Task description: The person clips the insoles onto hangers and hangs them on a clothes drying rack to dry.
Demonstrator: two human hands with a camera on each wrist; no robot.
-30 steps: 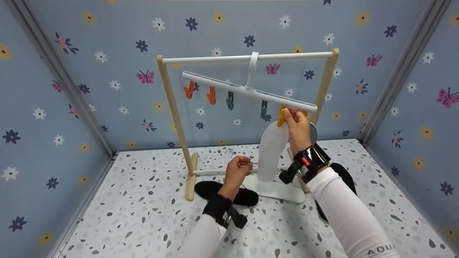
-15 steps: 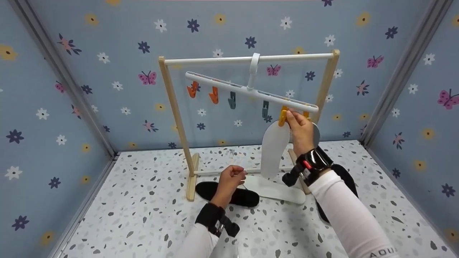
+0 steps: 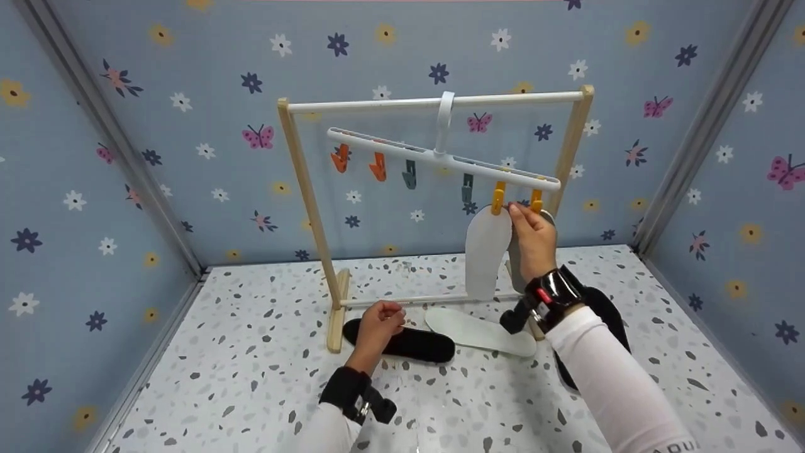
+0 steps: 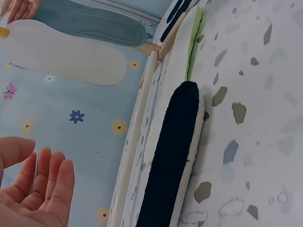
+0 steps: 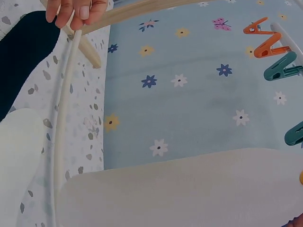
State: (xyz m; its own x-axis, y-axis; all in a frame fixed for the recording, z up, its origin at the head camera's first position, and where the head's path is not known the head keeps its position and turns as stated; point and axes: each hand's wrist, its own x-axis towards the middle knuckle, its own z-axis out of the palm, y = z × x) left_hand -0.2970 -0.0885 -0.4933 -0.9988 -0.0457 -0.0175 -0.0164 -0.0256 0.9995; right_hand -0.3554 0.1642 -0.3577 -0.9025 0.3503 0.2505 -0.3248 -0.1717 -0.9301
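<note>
A white insole (image 3: pixel 488 251) hangs from a yellow clip (image 3: pixel 498 199) on the white hanger (image 3: pixel 402 150). My right hand (image 3: pixel 536 242) is beside this clip, off it, with the fingertips right at the insole's upper right edge. Behind that hand hangs a grey insole (image 4: pixel 94 28), from a second yellow clip (image 3: pixel 536 200). My left hand (image 3: pixel 377 330) is low on the left, its fingers loosely bent and holding nothing. It hovers above a black insole (image 3: pixel 420 345), which lies on the floor beside a white insole (image 3: pixel 481 332).
The hanger hooks over the rack's top bar (image 3: pixel 365 106), tilted down to the right. Orange clips (image 3: pixel 377 167) and dark green clips (image 3: pixel 410 175) hang from it, bare. Another black insole (image 3: pixel 607 314) lies at the right, partly behind my sleeve. A patterned wall (image 3: pixel 207 189) stands behind the rack.
My right hand has come off the yellow clip and moved slightly down and right. The hanging white insole has shifted right. My left hand has moved left and down.
</note>
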